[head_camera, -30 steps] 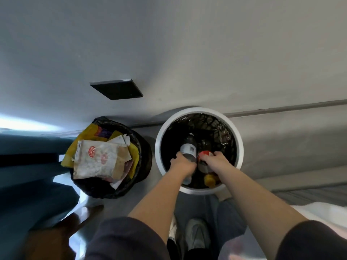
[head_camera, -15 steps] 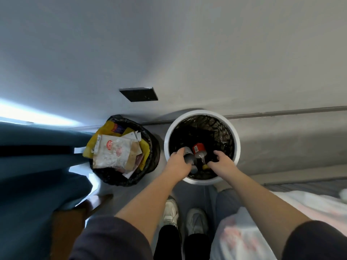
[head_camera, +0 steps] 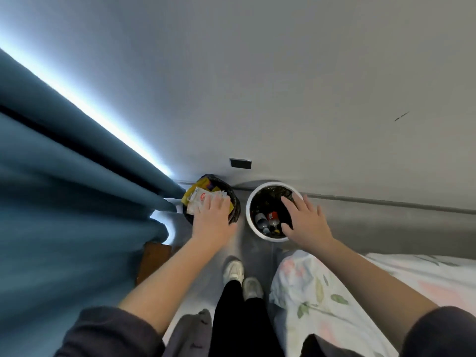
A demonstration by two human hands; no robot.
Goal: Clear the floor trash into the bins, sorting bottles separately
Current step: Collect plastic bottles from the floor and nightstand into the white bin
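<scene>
Left hand (head_camera: 212,217) above the black bin (head_camera: 236,202), right hand (head_camera: 306,222) above the white bin (head_camera: 257,234), both spread empty: best scan the floor (head_camera: 239,244) for strays.

Your one view sits on your head, wide-angle, facing forward and steeply down; you stand over the white bin (head_camera: 247,210) and the black bin (head_camera: 236,202), both small and near mid-frame at the foot of the wall (head_camera: 283,86); your left hand (head_camera: 211,217) and right hand (head_camera: 306,220) reach ahead of the lens, forearms filling the lower frame; your shoes (head_camera: 233,270) lie directly beneath; the curtain (head_camera: 64,176) crowds the left edge.
</scene>
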